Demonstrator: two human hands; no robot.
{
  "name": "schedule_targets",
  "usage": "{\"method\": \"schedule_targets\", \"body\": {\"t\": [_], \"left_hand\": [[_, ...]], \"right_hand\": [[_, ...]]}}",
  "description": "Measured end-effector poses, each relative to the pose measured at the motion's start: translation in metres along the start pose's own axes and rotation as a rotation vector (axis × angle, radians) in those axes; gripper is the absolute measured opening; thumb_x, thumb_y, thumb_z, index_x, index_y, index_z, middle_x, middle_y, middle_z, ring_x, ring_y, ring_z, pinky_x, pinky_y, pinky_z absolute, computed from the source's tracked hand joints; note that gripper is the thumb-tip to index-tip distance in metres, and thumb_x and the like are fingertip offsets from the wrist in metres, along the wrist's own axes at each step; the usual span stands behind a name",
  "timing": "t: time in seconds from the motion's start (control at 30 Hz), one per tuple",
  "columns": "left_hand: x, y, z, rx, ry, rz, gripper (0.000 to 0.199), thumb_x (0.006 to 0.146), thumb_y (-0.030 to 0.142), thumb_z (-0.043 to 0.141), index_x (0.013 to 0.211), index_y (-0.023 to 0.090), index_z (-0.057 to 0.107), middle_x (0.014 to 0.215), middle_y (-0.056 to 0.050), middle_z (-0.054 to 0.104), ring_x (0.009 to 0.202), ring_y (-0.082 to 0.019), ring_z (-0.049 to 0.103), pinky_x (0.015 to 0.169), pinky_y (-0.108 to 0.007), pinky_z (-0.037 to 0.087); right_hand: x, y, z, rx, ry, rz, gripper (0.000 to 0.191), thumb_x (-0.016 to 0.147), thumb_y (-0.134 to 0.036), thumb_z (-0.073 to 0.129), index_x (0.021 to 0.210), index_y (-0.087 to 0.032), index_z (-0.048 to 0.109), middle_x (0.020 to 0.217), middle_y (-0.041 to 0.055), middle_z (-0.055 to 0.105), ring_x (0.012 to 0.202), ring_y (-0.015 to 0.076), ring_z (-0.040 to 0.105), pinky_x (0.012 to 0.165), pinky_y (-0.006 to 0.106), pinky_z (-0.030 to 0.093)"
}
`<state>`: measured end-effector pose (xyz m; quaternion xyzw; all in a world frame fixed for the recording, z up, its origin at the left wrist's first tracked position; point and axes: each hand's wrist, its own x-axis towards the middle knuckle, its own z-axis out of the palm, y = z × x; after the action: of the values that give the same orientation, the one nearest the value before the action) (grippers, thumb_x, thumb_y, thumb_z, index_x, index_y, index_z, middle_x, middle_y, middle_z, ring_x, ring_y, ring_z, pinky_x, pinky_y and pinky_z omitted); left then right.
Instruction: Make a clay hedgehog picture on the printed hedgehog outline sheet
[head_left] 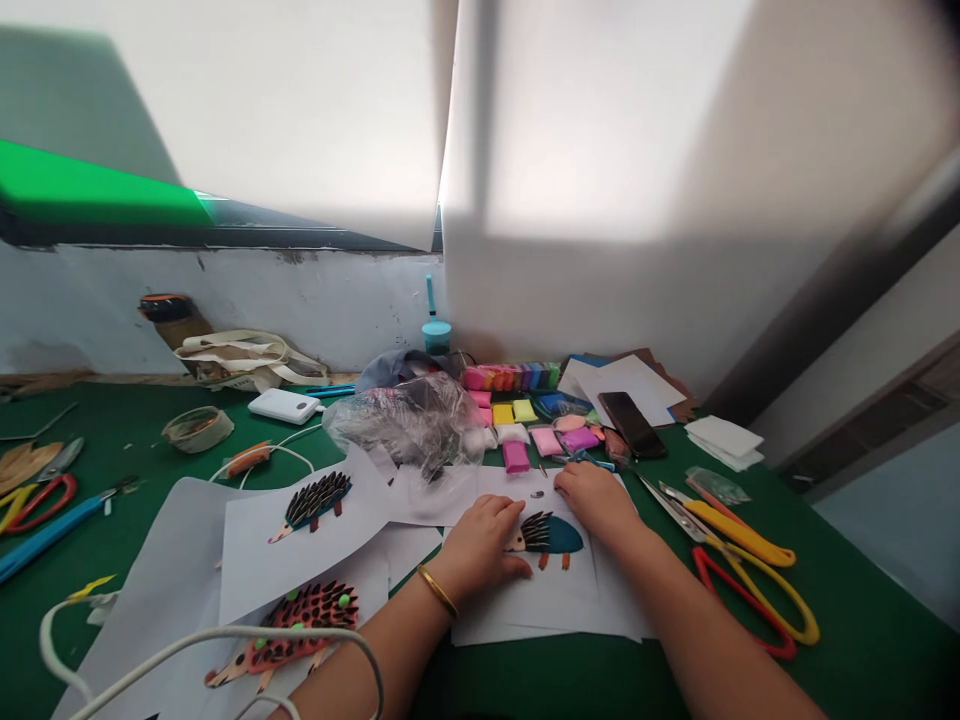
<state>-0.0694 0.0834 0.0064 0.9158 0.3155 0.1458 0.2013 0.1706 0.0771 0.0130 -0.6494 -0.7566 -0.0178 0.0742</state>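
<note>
My left hand [486, 543] rests on a sheet of white paper [517, 610], its thumb and fingers spread beside the head of a hedgehog figure [561, 535]. This hedgehog has a blue-green body, brown legs and black spines on its front half. My right hand [598, 502] lies above the figure's back, with its fingers bent together near the top of the sheet; whatever is between the fingertips is hidden. A small dark piece [537, 494] sits on the paper between both hands.
Left are a finished-looking blue hedgehog sheet [307, 560] and a pink hedgehog [315, 620], crossed by a white cable [225, 635]. Coloured clay packets [516, 456], a plastic bag [412, 420] and a phone [631, 425] lie behind. Scissors [739, 580] lie right.
</note>
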Motion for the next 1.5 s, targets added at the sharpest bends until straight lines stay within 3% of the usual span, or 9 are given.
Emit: {"method": "schedule_targets", "body": {"t": [0.13, 0.33, 0.43, 0.63, 1.1, 1.5], "left_hand": [[0.000, 0.001, 0.000, 0.006, 0.000, -0.007, 0.091, 0.058, 0.044, 0.091, 0.135, 0.019, 0.050, 0.127, -0.012, 0.058, 0.119, -0.031, 0.051, 0.104, -0.043, 0.042], [0.000, -0.001, 0.001, 0.007, 0.010, 0.000, 0.091, 0.058, 0.045, 0.090, 0.135, 0.019, 0.049, 0.127, -0.012, 0.057, 0.119, -0.031, 0.051, 0.105, -0.043, 0.042], [0.001, -0.001, 0.002, 0.003, 0.011, -0.004, 0.090, 0.058, 0.045, 0.090, 0.135, 0.019, 0.049, 0.127, -0.012, 0.057, 0.119, -0.031, 0.050, 0.105, -0.043, 0.042], [0.000, 0.000, 0.001, -0.020, 0.012, -0.004, 0.085, 0.063, 0.046, 0.087, 0.135, 0.022, 0.049, 0.127, -0.011, 0.057, 0.120, -0.031, 0.050, 0.104, -0.045, 0.041], [0.000, -0.002, 0.003, -0.004, 0.013, 0.002, 0.086, 0.063, 0.046, 0.087, 0.135, 0.019, 0.049, 0.127, -0.012, 0.057, 0.119, -0.031, 0.050, 0.105, -0.043, 0.041], [0.000, -0.001, 0.002, -0.020, 0.009, -0.014, 0.083, 0.064, 0.046, 0.086, 0.134, 0.023, 0.049, 0.127, -0.010, 0.057, 0.119, -0.031, 0.050, 0.104, -0.044, 0.041]], "right_hand": [[-0.015, 0.003, -0.005, 0.038, 0.024, 0.108, 0.018, 0.087, -0.017, 0.050, 0.090, -0.018, 0.067, 0.088, 0.0086, 0.070, 0.083, 0.0216, 0.062, 0.067, 0.029, 0.037], [-0.041, -0.002, -0.003, 0.614, 0.022, 0.247, 0.015, 0.084, -0.030, 0.051, 0.089, -0.023, 0.063, 0.086, -0.0001, 0.069, 0.075, 0.0175, 0.062, 0.067, 0.027, 0.044], [-0.046, -0.006, 0.003, 0.713, 0.029, 0.212, 0.016, 0.082, -0.029, 0.052, 0.088, -0.023, 0.065, 0.087, 0.0015, 0.068, 0.080, 0.0191, 0.062, 0.073, 0.030, 0.046], [-0.041, -0.008, 0.012, 0.617, 0.178, 0.025, 0.016, 0.083, -0.028, 0.057, 0.081, -0.023, 0.071, 0.093, 0.0072, 0.061, 0.099, 0.0256, 0.056, 0.091, 0.040, 0.043], [-0.041, -0.010, 0.016, 0.544, 0.180, 0.048, 0.012, 0.083, -0.025, 0.060, 0.081, -0.023, 0.071, 0.092, 0.0058, 0.060, 0.096, 0.0245, 0.055, 0.091, 0.040, 0.042], [-0.040, -0.013, 0.014, 0.501, 0.179, 0.014, 0.012, 0.083, -0.023, 0.059, 0.080, -0.023, 0.071, 0.092, 0.0060, 0.060, 0.094, 0.0239, 0.055, 0.087, 0.039, 0.043]]}}
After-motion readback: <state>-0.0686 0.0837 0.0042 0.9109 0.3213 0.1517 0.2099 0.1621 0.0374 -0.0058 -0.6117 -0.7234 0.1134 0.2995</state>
